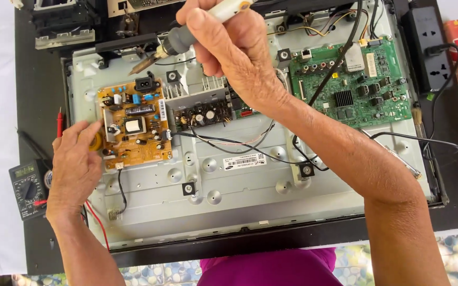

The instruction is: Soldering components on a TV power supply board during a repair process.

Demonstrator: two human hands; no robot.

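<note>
Dark bench covering [38,69] lay under an opened flat-panel television, its grey metal back plate [239,196] bare. Landmark: the tan power supply board [134,127] at the plate's upper left. Above that board the right hand [229,50] clenched a soldering iron [178,42], tip [136,68] poised just over the board's top edge. Left of the board the left hand [75,167] pinched a yellowish roll [95,142] — solder or tape, hard to tell. Further left sat a multimeter [27,188], half covered by the wrist. Judged risk: the hot tip could graze the black wires [229,142] right of the board, or bridge neighbouring joints. The iron's rear ran off frame — the forearm hid part of the green main board [356,79].
</note>
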